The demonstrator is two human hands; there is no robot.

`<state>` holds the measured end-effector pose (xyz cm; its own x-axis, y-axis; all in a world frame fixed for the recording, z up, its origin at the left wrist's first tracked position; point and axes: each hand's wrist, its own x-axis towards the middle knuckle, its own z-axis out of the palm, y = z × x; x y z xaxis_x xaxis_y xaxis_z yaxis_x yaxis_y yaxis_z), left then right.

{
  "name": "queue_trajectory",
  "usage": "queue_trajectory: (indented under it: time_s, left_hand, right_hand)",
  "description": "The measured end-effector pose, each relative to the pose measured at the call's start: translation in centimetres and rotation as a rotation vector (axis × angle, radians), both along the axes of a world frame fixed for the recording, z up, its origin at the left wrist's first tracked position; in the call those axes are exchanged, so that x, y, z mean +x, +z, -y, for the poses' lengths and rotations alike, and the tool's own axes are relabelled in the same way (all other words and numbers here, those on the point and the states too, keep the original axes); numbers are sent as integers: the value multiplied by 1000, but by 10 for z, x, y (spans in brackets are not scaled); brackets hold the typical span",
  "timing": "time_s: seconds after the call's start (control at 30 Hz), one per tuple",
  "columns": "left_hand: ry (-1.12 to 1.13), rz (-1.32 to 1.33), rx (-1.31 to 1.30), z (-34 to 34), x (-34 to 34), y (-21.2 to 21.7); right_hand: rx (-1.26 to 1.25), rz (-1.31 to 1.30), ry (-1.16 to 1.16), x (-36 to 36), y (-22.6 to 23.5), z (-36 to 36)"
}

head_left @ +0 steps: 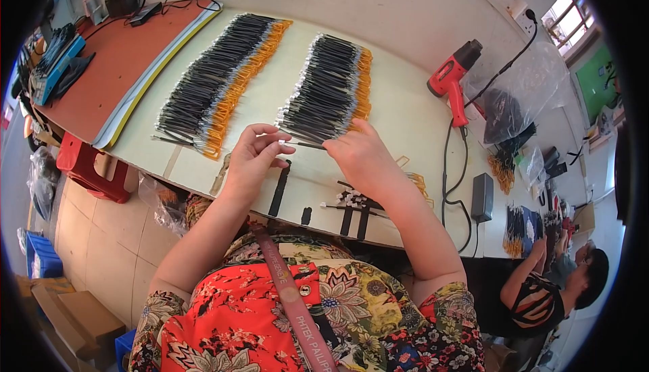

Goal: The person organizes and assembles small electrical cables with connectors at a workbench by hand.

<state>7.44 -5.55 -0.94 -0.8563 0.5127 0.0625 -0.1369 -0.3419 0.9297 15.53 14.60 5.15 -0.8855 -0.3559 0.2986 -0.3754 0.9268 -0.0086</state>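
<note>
A thin black cable (309,145) with a white end is stretched between my two hands, just above the near edge of the table. My left hand (251,158) is closed in a pinch at the cable's white end. The black part runs into my right hand (364,159), whose fingers are closed round it and hide the rest. Just beyond my hands lies a row of black cables (324,85) with white ends on the left and orange wire loops on the right. A longer row of the same cables (223,78) lies to its left.
Loose cables with white connectors (353,200) lie near the front edge, beside black tape strips (280,188). A red heat gun (454,78) rests at the right, its cord trailing forward to a black power adapter (482,197). A co-worker (541,291) sits at the right.
</note>
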Motion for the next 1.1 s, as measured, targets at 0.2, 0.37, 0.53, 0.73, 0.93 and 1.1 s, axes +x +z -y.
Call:
queue_trajectory:
  time_s: [0.2,0.37,0.53,0.73,0.93,1.1]
  left_hand:
    - [109,36,-3,0,-2,-7]
    - [321,-52,-48,0,-1,-5]
    - [371,-50,10,1,-2,-7]
    - [359,-29,40,1,-3,-7]
    - [345,-14,34,2,-2,-7]
    - [304,-24,38,3,2,-3]
  right_hand:
    - [49,19,-11,-6,-2,1]
    - [75,47,-48,-14,-9,2]
    - [140,53,-89,-25,-12,15]
    - [153,73,-149,-34,-21,17]
    - [33,-95,-194,-20,-10,-4]
    - [68,390,-408,15,15,-41]
